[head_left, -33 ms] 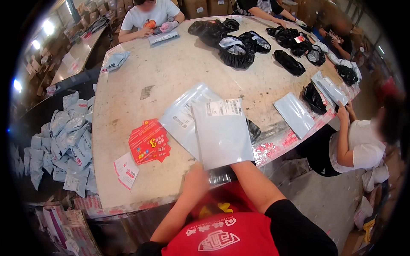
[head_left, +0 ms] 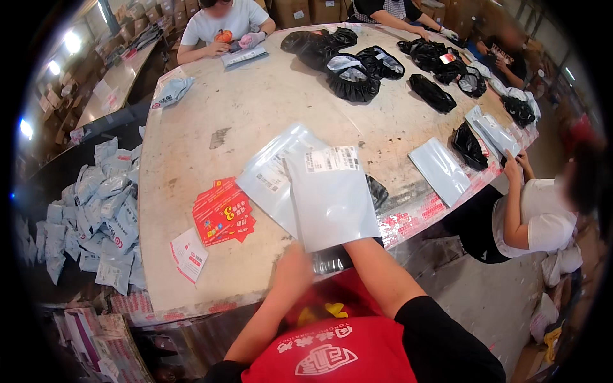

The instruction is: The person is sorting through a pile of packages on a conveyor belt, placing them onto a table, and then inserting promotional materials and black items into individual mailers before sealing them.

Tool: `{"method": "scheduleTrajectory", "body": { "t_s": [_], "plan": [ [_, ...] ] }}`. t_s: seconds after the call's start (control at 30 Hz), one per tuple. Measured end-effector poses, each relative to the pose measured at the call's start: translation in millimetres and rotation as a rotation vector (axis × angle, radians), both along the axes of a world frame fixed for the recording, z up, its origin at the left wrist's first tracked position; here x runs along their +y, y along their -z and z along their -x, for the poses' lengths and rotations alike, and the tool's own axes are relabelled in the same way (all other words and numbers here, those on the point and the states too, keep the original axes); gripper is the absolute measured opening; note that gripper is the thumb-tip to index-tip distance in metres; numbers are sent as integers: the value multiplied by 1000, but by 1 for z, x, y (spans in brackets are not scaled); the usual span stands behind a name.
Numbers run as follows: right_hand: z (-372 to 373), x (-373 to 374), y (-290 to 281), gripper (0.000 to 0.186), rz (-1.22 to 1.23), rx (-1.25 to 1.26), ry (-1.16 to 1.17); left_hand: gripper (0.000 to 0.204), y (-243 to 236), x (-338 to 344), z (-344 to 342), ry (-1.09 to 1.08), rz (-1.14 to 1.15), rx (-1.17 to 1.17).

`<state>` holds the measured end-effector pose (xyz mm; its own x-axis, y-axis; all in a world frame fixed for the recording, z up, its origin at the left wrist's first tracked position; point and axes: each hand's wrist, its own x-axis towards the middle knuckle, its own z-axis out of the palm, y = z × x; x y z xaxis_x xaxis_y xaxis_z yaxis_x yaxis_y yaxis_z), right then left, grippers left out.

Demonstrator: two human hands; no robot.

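One pale mailer covers the right hand, its wrist at five o'clock; the blurred left hand is at seven. I cannot tell either grip.

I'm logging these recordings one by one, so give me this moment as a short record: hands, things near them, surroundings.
Left hand: blurred, by the lower left corner of the front mailer; grip unclear
Right hand: hidden at the front mailer's lower edge; forearm visible
Front mailer: pale grey, white label near its top, overlapping a second mailer
Left of mailers: fanned red cards, white cards
Far side of table: black plastic bundles
Beyond table's left edge: heap of pale parcels
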<state>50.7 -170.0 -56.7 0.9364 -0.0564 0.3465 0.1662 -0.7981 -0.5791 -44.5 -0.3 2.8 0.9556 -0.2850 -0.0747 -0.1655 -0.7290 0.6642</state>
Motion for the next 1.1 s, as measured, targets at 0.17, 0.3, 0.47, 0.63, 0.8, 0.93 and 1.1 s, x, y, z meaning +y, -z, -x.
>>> {"method": "scheduleTrajectory", "body": {
  "t_s": [0.17,0.3,0.47,0.63,0.8,0.93,1.1],
  "plan": [
    [20,-4,2,39,-153,-18,-137,13,19,2,-5,-26,49,-81],
    [119,-14,-53,46,378,28,-252,26,28,16,-5,-158,168,99],
    [168,-31,-73,26,27,-109,-131,29,-6,25,24,-202,630,603],
    [160,-8,-62,18,-85,-69,-205,22,-5,23,33,-181,712,719],
    [139,21,-74,17,-79,-102,-297,14,-1,24,37,-195,706,629],
    [131,28,-63,14,-78,-15,-338,11,-5,19,40,-177,652,458],
    [166,-35,-84,6,-174,-70,-6,15,1,29,55,-99,578,325]
  ]
}}
